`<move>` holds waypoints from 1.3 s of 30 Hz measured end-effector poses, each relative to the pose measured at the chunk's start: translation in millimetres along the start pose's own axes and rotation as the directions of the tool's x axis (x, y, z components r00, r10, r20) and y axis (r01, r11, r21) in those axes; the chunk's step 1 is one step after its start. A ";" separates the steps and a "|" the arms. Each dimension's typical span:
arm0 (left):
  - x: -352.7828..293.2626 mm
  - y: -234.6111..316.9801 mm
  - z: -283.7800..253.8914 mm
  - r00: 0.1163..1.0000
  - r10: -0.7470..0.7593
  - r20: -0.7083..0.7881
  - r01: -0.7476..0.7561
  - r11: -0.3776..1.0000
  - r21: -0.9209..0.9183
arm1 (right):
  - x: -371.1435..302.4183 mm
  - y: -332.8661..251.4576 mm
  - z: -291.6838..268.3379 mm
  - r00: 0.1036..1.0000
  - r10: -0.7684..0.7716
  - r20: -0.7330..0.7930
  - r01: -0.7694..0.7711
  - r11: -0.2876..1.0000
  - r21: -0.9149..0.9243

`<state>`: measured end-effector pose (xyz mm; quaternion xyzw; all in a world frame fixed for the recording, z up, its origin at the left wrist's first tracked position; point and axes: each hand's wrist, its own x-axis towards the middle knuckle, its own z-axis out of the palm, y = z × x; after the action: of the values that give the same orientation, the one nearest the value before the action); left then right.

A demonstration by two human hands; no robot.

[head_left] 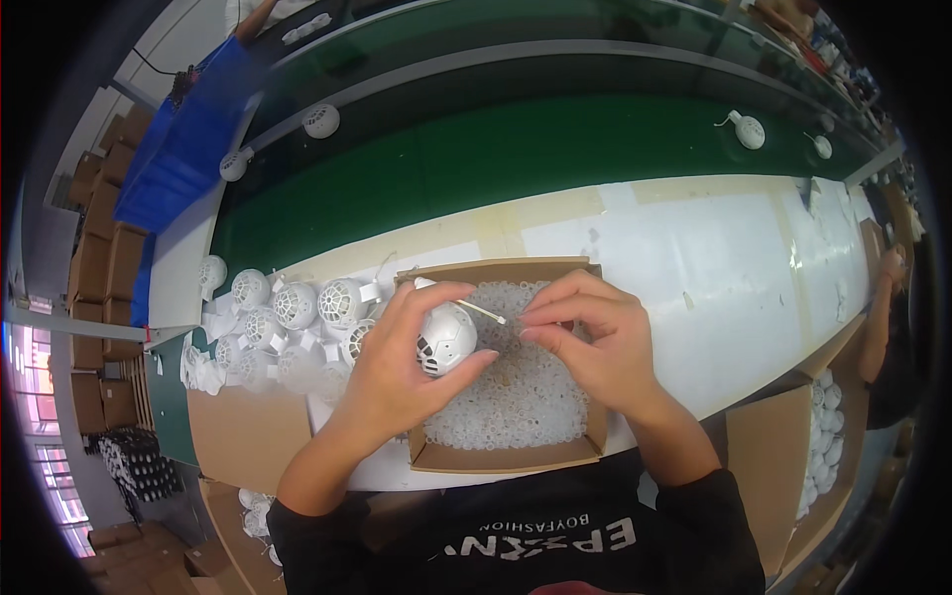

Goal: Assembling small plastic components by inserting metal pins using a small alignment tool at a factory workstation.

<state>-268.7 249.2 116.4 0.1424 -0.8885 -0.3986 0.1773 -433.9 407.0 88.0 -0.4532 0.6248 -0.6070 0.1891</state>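
My left hand (392, 377) grips a white round plastic housing (449, 339) with slotted grille openings, thumb and fingers around its sides. A thin white lead (476, 308) runs from its top toward the right and ends in a small tip. Close to that tip, my right hand (600, 337) has thumb and forefinger pinched together; whatever is between them is too small to make out. Both hands are over an open cardboard box (506, 463) filled with small translucent plastic rings (506, 412).
Several similar white housings (295, 304) are piled left of the box. Beyond the white worktop (694, 258), a green conveyor belt (555, 139) carries a few more. Cartons (773, 446) flank me, the right one holding white round parts. Another person's arm (883, 307) shows at far right.
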 end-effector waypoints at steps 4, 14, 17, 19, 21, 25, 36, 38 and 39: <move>-0.5 4.4 3.4 0.999 -0.020 0.026 0.019 1.000 0.011 | -2.4 0.2 4.4 0.999 0.023 -0.034 -0.014 0.966 0.257; -2.3 3.6 7.4 0.999 0.038 0.028 -0.041 0.995 0.088 | -2.9 -3.5 11.4 0.988 -0.138 -0.070 0.137 0.990 -0.030; -3.9 5.4 11.0 0.999 0.044 0.026 -0.045 0.998 0.043 | -2.4 -3.5 11.5 0.987 -0.143 -0.072 0.140 0.989 -0.050; -5.8 6.6 15.4 0.999 0.045 0.023 -0.046 0.999 0.023 | -1.8 -3.5 11.7 0.986 -0.147 -0.072 0.143 0.988 -0.058; -9.5 5.3 23.8 0.997 0.071 -0.039 -0.073 0.996 -0.046 | -2.9 -2.8 12.1 0.988 -0.139 -0.066 0.138 0.990 -0.024; -9.3 5.2 21.0 0.993 0.118 -0.011 -0.117 0.991 0.065 | -7.4 -3.5 13.9 0.998 -0.007 -0.061 0.015 0.991 0.136; -11.9 3.1 22.9 0.938 0.344 -0.035 -0.296 0.851 0.433 | -10.7 -3.9 13.7 0.987 0.161 0.001 -0.147 0.903 0.403; -11.7 2.6 23.8 0.915 0.398 -0.060 -0.328 0.824 0.462 | -10.6 -3.2 12.6 0.975 0.218 0.032 -0.206 0.849 0.487; -11.6 2.2 24.3 0.916 0.397 -0.060 -0.327 0.825 0.461 | -10.4 -3.4 12.7 0.975 0.219 0.033 -0.207 0.849 0.487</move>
<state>-269.0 271.2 100.7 0.0374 -0.9497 -0.1333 0.2808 -417.4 408.3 85.5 -0.3117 0.5001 -0.7254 0.3558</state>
